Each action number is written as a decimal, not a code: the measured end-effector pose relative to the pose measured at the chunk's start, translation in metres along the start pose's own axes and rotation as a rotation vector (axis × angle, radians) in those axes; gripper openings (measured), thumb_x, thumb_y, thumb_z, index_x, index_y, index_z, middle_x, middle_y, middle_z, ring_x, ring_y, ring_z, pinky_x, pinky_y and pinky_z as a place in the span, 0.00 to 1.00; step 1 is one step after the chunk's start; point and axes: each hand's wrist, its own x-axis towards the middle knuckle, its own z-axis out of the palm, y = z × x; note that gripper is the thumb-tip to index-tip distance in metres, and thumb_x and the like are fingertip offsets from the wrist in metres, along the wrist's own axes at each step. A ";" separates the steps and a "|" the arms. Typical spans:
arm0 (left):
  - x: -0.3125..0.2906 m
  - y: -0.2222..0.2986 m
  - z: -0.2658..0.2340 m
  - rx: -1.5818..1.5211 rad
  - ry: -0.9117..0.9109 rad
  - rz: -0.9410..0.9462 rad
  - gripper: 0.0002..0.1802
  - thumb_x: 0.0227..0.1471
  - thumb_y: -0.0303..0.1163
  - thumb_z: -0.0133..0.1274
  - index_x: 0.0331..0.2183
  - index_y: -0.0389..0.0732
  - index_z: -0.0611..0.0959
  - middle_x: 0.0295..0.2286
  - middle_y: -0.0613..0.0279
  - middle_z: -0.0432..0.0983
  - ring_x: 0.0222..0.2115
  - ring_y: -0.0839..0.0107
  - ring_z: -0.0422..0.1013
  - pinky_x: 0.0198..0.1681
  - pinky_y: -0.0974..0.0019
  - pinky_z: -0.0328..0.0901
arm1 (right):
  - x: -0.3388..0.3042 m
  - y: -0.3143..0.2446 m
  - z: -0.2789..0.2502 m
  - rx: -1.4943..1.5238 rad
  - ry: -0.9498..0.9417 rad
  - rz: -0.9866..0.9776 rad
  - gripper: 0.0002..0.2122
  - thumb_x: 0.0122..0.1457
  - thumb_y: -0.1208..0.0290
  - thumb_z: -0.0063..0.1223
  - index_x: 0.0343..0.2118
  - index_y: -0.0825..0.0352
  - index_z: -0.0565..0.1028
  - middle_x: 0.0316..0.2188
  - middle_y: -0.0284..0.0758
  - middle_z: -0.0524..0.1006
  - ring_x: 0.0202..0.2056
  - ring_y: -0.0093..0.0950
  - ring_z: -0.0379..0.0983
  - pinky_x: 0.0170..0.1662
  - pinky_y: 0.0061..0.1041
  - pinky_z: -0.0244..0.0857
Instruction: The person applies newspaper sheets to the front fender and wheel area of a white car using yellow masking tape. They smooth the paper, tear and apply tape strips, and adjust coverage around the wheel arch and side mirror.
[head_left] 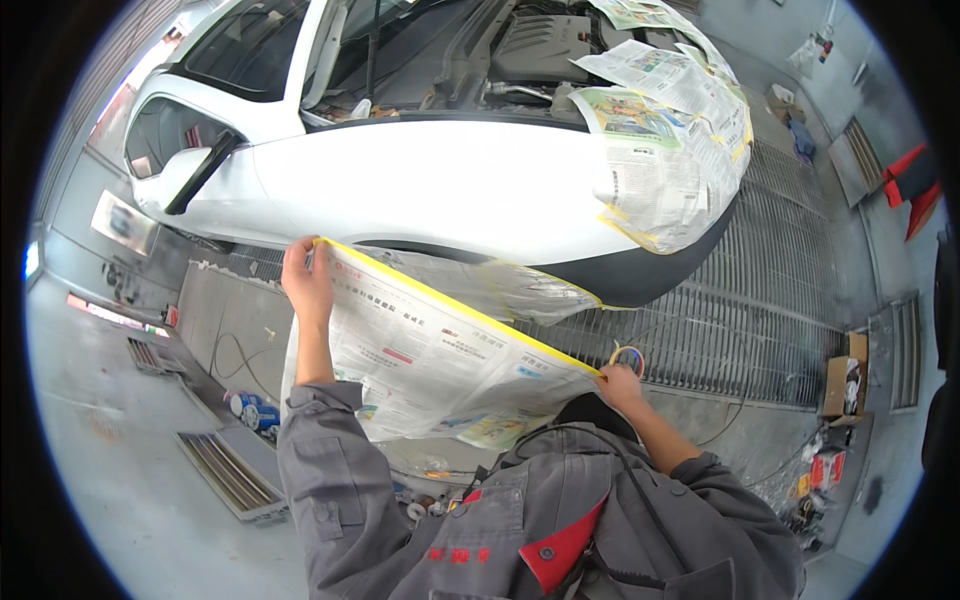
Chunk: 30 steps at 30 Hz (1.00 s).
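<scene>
A newspaper sheet (430, 360) hangs stretched between my hands, yellow masking tape (450, 300) running along its upper edge. My left hand (308, 280) pinches the far left corner, close to the lower side of the white car (430, 190). At the near right end, my right hand (620, 385) grips the other taped corner. Rolls of tape (628, 358) show beside the right hand; whether they hang from it I cannot tell. Behind the sheet, more newspaper (500, 285) covers the wheel area below the dark arch trim.
Taped newspapers (670, 170) cover the car's front end. The engine bay (540, 50) is exposed. A floor grating (760, 290) runs along the car's front and side. A cardboard box (846, 385) stands at the right wall, blue-and-white containers (255, 412) at the left.
</scene>
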 end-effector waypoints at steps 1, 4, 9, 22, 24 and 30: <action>0.015 -0.003 0.006 -0.022 -0.016 -0.036 0.08 0.57 0.30 0.59 0.37 0.36 0.84 0.36 0.56 0.80 0.37 0.62 0.76 0.43 0.63 0.69 | 0.007 -0.011 0.002 0.023 0.000 0.005 0.11 0.56 0.60 0.56 0.30 0.64 0.80 0.31 0.43 0.81 0.39 0.47 0.77 0.44 0.46 0.72; 0.056 -0.011 0.017 -0.043 -0.064 -0.062 0.10 0.59 0.31 0.58 0.38 0.35 0.84 0.35 0.56 0.80 0.36 0.65 0.76 0.44 0.64 0.69 | 0.038 -0.037 0.012 0.096 -0.010 0.035 0.12 0.56 0.59 0.56 0.31 0.64 0.80 0.30 0.44 0.81 0.38 0.48 0.77 0.43 0.45 0.72; 0.128 -0.029 0.033 -0.039 -0.112 0.048 0.10 0.60 0.31 0.58 0.40 0.34 0.84 0.33 0.59 0.82 0.35 0.73 0.74 0.43 0.68 0.68 | 0.103 -0.071 0.035 0.195 0.104 0.024 0.13 0.56 0.59 0.59 0.28 0.66 0.80 0.27 0.45 0.79 0.35 0.48 0.77 0.39 0.46 0.70; 0.259 0.011 0.108 -0.097 -0.137 0.729 0.06 0.62 0.25 0.54 0.41 0.35 0.81 0.34 0.52 0.79 0.33 0.60 0.77 0.39 0.64 0.71 | 0.217 -0.167 0.095 0.509 0.177 0.261 0.17 0.61 0.56 0.50 0.33 0.67 0.80 0.31 0.48 0.80 0.37 0.51 0.77 0.44 0.48 0.69; 0.267 0.009 0.117 -0.125 -0.156 0.826 0.05 0.61 0.24 0.53 0.40 0.35 0.80 0.34 0.52 0.79 0.33 0.59 0.77 0.40 0.64 0.71 | 0.229 -0.171 0.106 0.540 0.244 0.322 0.17 0.62 0.56 0.49 0.34 0.67 0.80 0.31 0.48 0.80 0.37 0.51 0.77 0.44 0.48 0.69; 0.299 0.010 0.138 -0.206 -0.257 0.980 0.06 0.61 0.23 0.53 0.41 0.35 0.80 0.36 0.53 0.79 0.34 0.59 0.76 0.41 0.63 0.71 | 0.254 -0.203 0.139 0.640 0.422 0.502 0.16 0.63 0.58 0.49 0.36 0.67 0.80 0.29 0.45 0.79 0.36 0.47 0.76 0.43 0.49 0.67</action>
